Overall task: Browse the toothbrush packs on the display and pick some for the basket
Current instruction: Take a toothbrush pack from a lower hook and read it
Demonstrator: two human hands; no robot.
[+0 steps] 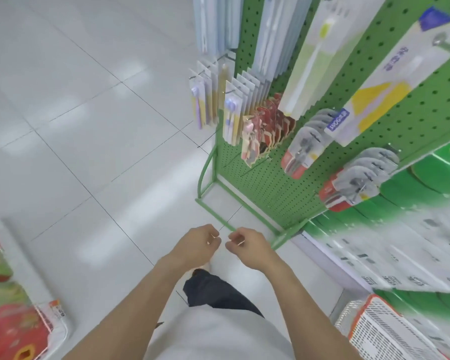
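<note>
A green pegboard display [268, 183] stands to my right, hung with rows of toothbrush packs [231, 110] in white, lilac and yellow. Larger single-brush packs [312, 61] hang nearer the camera. My left hand [196, 244] and my right hand [246, 246] are held low in front of me, close together over the floor, well below the packs. Both have curled fingers and hold no pack. An orange and white basket [369, 326] sits at the lower right, beside my right forearm.
Grey and red packs [304, 149] hang on the lower hooks. Green boxes [400, 229] fill a shelf at right. Red and green bagged goods [13, 307] lie on the floor at lower left. White floor tiles [76, 113] stretch away to the left.
</note>
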